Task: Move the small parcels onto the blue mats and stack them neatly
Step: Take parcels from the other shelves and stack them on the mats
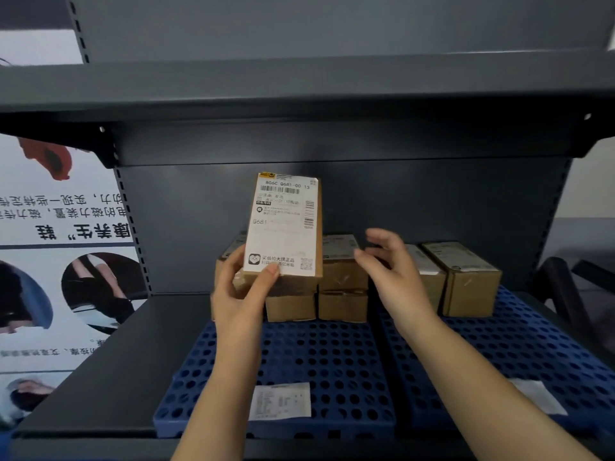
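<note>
Both bare forearms reach forward and upward into the dark grey metal shelf (pixel 109 371), over the two blue perforated plastic mats (pixel 332 354) that lie side by side on it. The left hand (pixel 238 294) has its thumb pressed on the lower front edge of a small brown cardboard parcel with a white shipping label (pixel 284 224), the other fingers wrapped behind it, so the fingers grip the parcel by its bottom end. The parcel stands upright, tilted a little, its label facing out, well above the thumb and raised clear of the boxes behind it. Just behind and below those fingers sits a stack of brown cardboard boxes (pixel 342 287) at the back of the left mat, two layers high as far as I can see. The right hand (pixel 389 264) hovers beside the stack with its palm turned towards the left, fingers spread and loosely bent, holding nothing; whether its fingertips touch the stack I cannot tell. Just beyond the right hand's fingers two more brown cardboard boxes with white labels (pixel 466 277) stand at the back of the right mat. Well below both wrists, near the front edge, a white paper slip (pixel 281 400) lies flat on the left mat. Left of the left hand hangs a printed poster (pixel 60 261).
</note>
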The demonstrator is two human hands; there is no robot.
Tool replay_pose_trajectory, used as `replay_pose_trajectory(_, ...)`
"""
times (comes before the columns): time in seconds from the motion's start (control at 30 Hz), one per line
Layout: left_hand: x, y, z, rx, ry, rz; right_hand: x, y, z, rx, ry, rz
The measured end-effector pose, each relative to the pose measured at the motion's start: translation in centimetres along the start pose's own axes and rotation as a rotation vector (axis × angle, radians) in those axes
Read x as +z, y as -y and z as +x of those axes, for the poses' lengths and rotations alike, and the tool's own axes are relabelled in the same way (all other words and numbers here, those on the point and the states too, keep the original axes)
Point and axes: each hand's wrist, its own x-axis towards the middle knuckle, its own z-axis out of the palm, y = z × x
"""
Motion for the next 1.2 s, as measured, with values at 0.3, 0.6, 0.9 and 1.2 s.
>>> replay_pose_trajectory(0.3,8.9,1.5,-4.3,-0.08,0.209,0.018,-6.7,0.6,-3.2,-0.005,0.099,0.232)
replay_pose_trajectory(0.6,20.6,3.9,-8.4,-0.115,0.391,0.125,-19.7,-1.6,-2.5,-0.035,-0.038,0.251)
replay_pose_trajectory(0.9,29.8,7.8,-12.5,-0.182,0.44,0.187,-30.4,-5.7,-1.6,0.069,-0.107,0.287)
replay_pose_trajectory(1.2,32.4,11.9,-13.5,-0.362,0.393,0.365,-33.4,-10.7,-1.1,0.269,-0.051,0.194)
